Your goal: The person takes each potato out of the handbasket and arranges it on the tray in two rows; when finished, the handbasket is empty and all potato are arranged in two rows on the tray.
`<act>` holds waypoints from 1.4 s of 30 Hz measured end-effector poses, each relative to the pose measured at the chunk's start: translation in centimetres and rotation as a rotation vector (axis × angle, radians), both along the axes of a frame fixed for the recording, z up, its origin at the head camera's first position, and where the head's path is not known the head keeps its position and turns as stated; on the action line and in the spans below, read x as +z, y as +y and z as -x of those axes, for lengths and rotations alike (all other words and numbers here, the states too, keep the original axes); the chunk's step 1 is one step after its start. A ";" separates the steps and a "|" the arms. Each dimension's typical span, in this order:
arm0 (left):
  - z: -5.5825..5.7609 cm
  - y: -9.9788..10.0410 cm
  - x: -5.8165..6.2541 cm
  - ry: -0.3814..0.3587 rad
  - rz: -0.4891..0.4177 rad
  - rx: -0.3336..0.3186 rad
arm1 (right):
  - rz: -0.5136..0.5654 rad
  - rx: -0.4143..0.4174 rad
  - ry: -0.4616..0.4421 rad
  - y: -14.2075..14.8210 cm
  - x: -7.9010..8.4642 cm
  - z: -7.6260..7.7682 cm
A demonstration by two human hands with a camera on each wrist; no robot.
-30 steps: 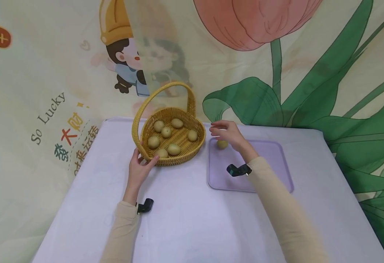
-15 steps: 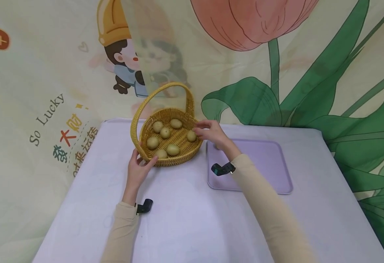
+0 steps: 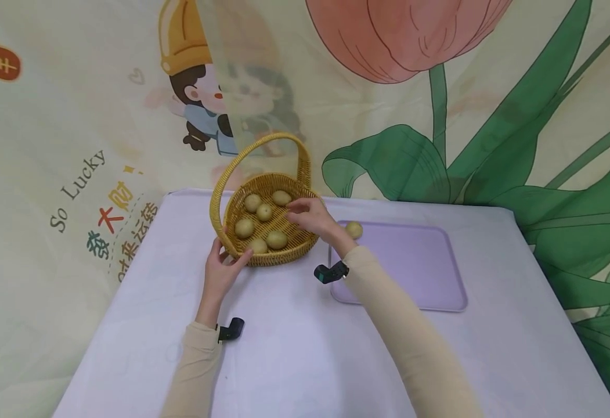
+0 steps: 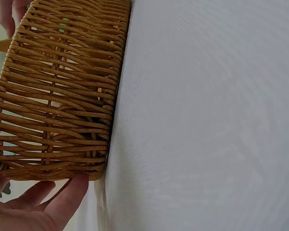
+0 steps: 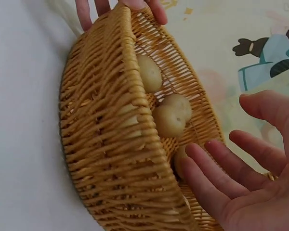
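White cloth (image 3: 284, 348) spreads wide in front: plenty of elbow room there. Basket (image 3: 284, 256) at the back, handle (image 3: 282, 134) arching over, so I'd work from the right, wrist above the rim. Purple tray (image 3: 414, 261) just beside it, raised edge beneath my right sleeve (image 3: 409, 331); best to lift over that. Left hand (image 3: 221, 270) clamped on the basket's left side, which should steady it. Right hand (image 3: 310, 216) over the basket's right side, fingers parted, nothing visibly held; touching or not, I can't tell. Potatoes (image 3: 244, 228) lie inside, one (image 3: 354, 230) at the tray's back left corner; a light pinch should do.
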State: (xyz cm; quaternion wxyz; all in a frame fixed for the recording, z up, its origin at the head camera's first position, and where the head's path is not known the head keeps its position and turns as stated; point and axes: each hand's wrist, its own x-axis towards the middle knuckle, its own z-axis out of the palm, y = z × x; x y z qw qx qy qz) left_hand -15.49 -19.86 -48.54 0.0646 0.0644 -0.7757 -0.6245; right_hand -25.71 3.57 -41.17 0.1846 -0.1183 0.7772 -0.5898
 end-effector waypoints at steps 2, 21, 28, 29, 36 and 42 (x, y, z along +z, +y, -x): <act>-0.1 0.1 0.0 0.008 0.015 0.004 | -0.033 0.018 0.008 -0.4 -0.2 -0.1; -0.3 0.0 -0.3 0.042 0.029 0.017 | -0.468 0.170 0.206 -4.1 -1.9 -0.5; -0.3 0.1 -0.3 0.052 0.017 0.013 | -0.547 0.185 0.172 -4.3 -1.7 -0.6; -0.3 0.1 -0.3 0.052 0.017 0.011 | -0.555 0.188 0.170 -4.3 -1.7 -0.6; -0.3 0.0 -0.4 0.056 0.019 0.018 | -0.622 0.201 0.230 -4.7 -2.1 -0.7; -0.2 0.0 -0.5 0.055 0.033 0.019 | -0.642 0.178 0.262 -4.8 -2.5 -0.7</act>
